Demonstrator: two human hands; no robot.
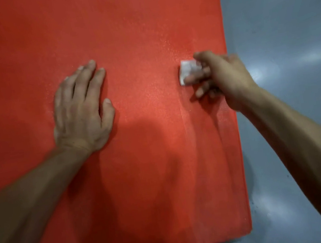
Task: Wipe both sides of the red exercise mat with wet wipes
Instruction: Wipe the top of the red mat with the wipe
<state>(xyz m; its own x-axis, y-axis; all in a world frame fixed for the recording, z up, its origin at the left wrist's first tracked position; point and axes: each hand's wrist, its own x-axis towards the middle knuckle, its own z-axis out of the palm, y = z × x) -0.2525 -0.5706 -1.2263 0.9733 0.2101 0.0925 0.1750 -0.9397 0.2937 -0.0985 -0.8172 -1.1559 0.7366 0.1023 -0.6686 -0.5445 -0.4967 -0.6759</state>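
The red exercise mat (122,34) lies flat on a glossy grey floor (285,21) and fills most of the view, its right edge running straight down the frame and its near edge just showing at the bottom. The mat's far right corner is rounded and sits clear against the floor.

Left hand (80,110) is planted palm-down on the mat, left of its middle, fingers straight and only slightly spread, thumb out to the side, holding nothing, just pressing the surface flat.

Over toward the mat's right edge, the right hand (217,76) has a small folded white wet wipe (187,70) pinched in curled fingers (196,77), the wipe poking out on the side nearer the mat's middle. The wipe is against the mat surface, as far as the view shows, and the hand is a little blurred. The right forearm crosses the mat's right edge, coming in from over the floor.

Between the wipe and the mat's right edge, the red surface carries faint pale streaks running toward the near edge, and fine glistening specks show around the mat's middle. A soft dark shadow falls across the near half of the mat, between the two forearms. Pale reflections of light smear across the floor beyond the mat's right edge.
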